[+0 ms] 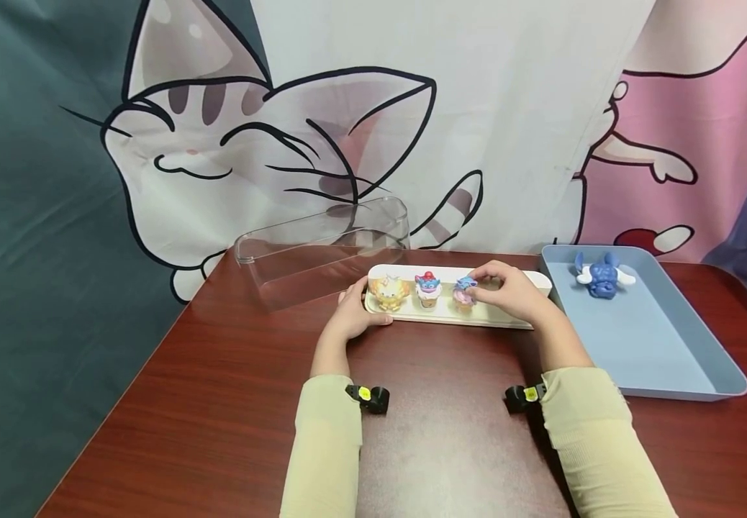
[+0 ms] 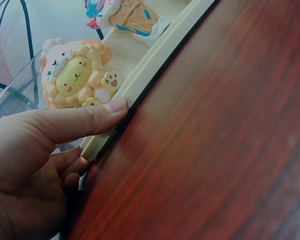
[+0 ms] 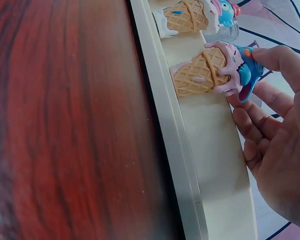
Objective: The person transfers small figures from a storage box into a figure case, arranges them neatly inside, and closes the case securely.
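Note:
A long cream display base (image 1: 503,315) lies near the table's far side, with three small figurines standing on it. My left hand (image 1: 350,315) holds its left end, thumb on the front edge beside a yellow fluffy animal figurine (image 2: 75,75). In the middle stands a blue-and-white figurine in a waffle cone (image 1: 428,290) with a red top. My right hand (image 1: 512,291) pinches the blue head of a third figurine, a pink ice-cream cone (image 3: 205,72), between thumb and fingers. The cone's lower end is at the base; whether it bears on it I cannot tell.
Behind and to the left, a clear plastic cover (image 1: 322,252) stands on the brown wooden table (image 1: 218,403). At the right is a light blue tray (image 1: 645,352) holding a blue figurine with white side parts (image 1: 603,275). A cartoon-printed cloth (image 1: 516,108) hangs at the back.

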### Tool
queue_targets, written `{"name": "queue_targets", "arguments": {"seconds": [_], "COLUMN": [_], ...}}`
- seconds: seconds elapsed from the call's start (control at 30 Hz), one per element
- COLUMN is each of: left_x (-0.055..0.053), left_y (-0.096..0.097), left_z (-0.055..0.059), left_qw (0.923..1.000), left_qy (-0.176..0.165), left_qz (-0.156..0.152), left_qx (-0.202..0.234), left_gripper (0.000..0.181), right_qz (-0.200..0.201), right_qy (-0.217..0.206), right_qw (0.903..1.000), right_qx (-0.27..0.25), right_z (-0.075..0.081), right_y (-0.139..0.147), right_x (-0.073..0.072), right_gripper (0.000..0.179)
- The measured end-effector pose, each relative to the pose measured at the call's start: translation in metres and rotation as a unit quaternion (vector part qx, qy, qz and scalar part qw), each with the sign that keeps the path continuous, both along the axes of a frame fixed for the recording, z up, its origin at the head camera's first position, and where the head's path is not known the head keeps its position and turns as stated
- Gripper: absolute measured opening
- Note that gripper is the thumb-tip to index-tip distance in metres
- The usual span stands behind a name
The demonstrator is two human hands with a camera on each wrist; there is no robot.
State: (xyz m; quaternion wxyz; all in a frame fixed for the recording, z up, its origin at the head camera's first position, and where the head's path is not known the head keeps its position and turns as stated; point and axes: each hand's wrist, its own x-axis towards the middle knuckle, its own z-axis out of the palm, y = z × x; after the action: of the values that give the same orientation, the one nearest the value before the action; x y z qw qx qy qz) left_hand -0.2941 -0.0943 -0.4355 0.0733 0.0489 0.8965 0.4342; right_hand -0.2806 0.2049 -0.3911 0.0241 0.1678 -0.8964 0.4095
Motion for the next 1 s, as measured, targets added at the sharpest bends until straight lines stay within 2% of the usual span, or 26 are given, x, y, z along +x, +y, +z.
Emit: {"name": "queue_targets", "arguments": {"seconds": [0.3, 0.47, 0.6, 0.7, 0.77, 0.9, 1.0], "left_x": [-0.001, 0.001, 0.003, 0.003, 0.003, 0.002, 0.001], "left_y": [-0.001, 0.001, 0.004, 0.003, 0.002, -0.001, -0.003], "left_z": [0.002, 0.000, -0.002, -0.002, -0.002, 0.000, 0.001], "left_qw": [1.0000, 1.0000, 0.9999, 0.9999, 1.0000, 1.0000, 1.0000], "left_qy": [0.004, -0.003, -0.008, -0.004, -0.006, -0.004, 0.000], "left_qz": [-0.001, -0.003, -0.013, -0.008, -0.003, -0.004, -0.003], "left_qx": [0.007, 0.007, 0.005, 0.007, 0.006, 0.005, 0.008], "left_gripper": [0.098, 0.098, 0.098, 0.097, 0.097, 0.097, 0.097], "right_qz": [0.015, 0.006, -0.028, -0.058, -0.073, -0.104, -0.133], "right_qy": [-0.009, -0.015, -0.030, -0.055, -0.077, -0.124, -0.142], "right_qw": [0.9998, 0.9998, 0.9985, 0.9938, 0.9901, 0.9827, 0.9792], "right_qx": [0.002, -0.009, 0.037, 0.077, 0.092, 0.090, 0.058], "right_z": [0.006, 0.017, 0.038, 0.053, 0.058, 0.055, 0.044], "right_y": [0.004, 0.019, 0.051, 0.081, 0.102, 0.141, 0.161], "right_x": [0.000, 0.004, 0.005, -0.002, -0.009, -0.015, -0.015], "right_gripper": [0.028, 0.035, 0.044, 0.051, 0.056, 0.066, 0.072]}}
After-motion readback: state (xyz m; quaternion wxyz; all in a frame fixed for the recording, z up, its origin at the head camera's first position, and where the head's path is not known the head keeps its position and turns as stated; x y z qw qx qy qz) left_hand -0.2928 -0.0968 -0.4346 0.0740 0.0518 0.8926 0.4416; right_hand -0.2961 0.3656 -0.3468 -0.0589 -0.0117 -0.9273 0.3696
